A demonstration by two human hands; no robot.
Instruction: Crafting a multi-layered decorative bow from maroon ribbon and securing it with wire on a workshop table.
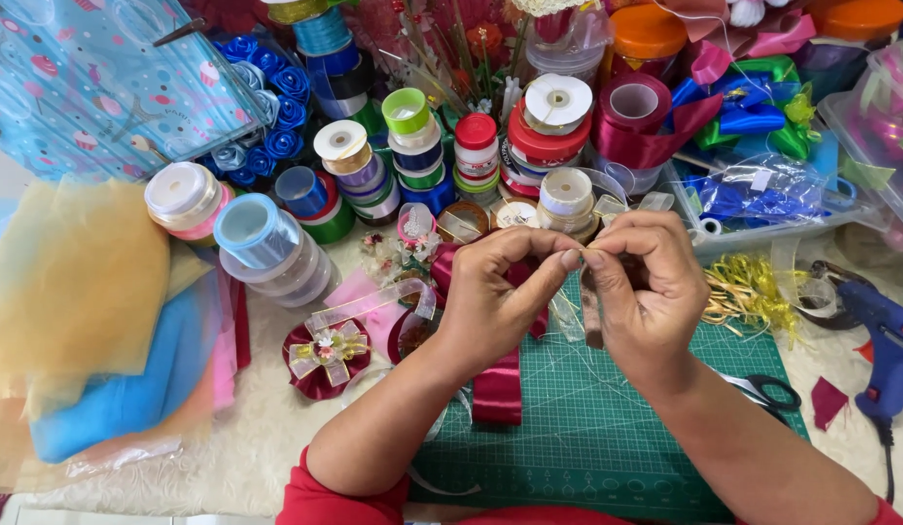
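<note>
From the head camera, we see our left hand (495, 292) and right hand (646, 287) meeting above a green cutting mat (587, 428), fingertips pinched together on a small fold of sheer ribbon (591, 306) that trails down between them. Both sets of fingers are closed tight on the piece; what exactly sits inside the pinch we cannot tell. Dark red satin ribbon (498, 384) lies under the left wrist, running onto the mat.

The grip is tiny and the material slick, so we judge the fold could slip free or spring open if either pinch loosens. The loose tail hangs near the red satin and could snag on it. A finished red rosette (325, 355) sits just left of the hands, close enough for an elbow to sweep. Scissors (767, 391) lie beside the right forearm, and a blue glue gun (889, 340) rests at the far right; its cord could catch a sleeve.
</note>
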